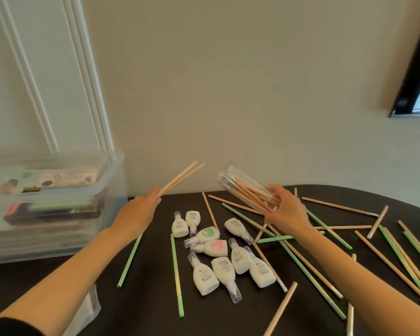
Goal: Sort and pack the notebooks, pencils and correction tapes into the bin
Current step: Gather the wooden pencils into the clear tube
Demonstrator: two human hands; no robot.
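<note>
My left hand (137, 212) grips two tan pencils (182, 177) that point up and right, above the table's back edge. My right hand (285, 210) holds a clear plastic tube (240, 185), tilted to the left and filled with several tan pencils. Between my arms, several white correction tapes (226, 253) lie in a cluster on the dark table (143, 299). Tan and green pencils (325, 238) are scattered across the table, mostly on the right. The clear bin (58, 246) stands at the left with notebooks (51, 180) stacked inside.
A beige wall rises right behind the table. White door trim (58, 81) stands behind the bin. A dark framed screen (415, 88) hangs at the upper right. A clear plastic bag (87, 309) lies at the table's front left.
</note>
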